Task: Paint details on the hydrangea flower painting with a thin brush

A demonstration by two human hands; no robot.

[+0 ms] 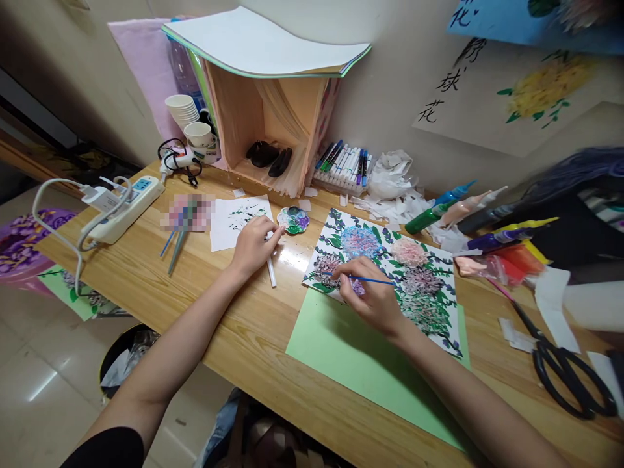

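My right hand [370, 296] is closed around a thin blue paintbrush [373, 280], held nearly level. Its tip points left, over the dark pink flower at the left edge of a painting [363, 242] of flowers and green leaves; whether it touches is unclear. Green paper [336, 344] lies under that sheet. On the table, my left hand [256, 246] rests with curled fingers around a thin white stick [272, 272]. Beside its fingertips sits a flower-shaped palette [293, 221] with green, purple and white paint. Paint-marked white paper [223, 224] lies partly beneath this hand.
Black scissors [560, 374] lie at right, near paint bottles [431, 218] and crumpled tissue [392, 175]. Behind are markers [344, 162] and an open box [268, 123]. A power strip [127, 208] with cables is at left, near paper cups [199, 135].
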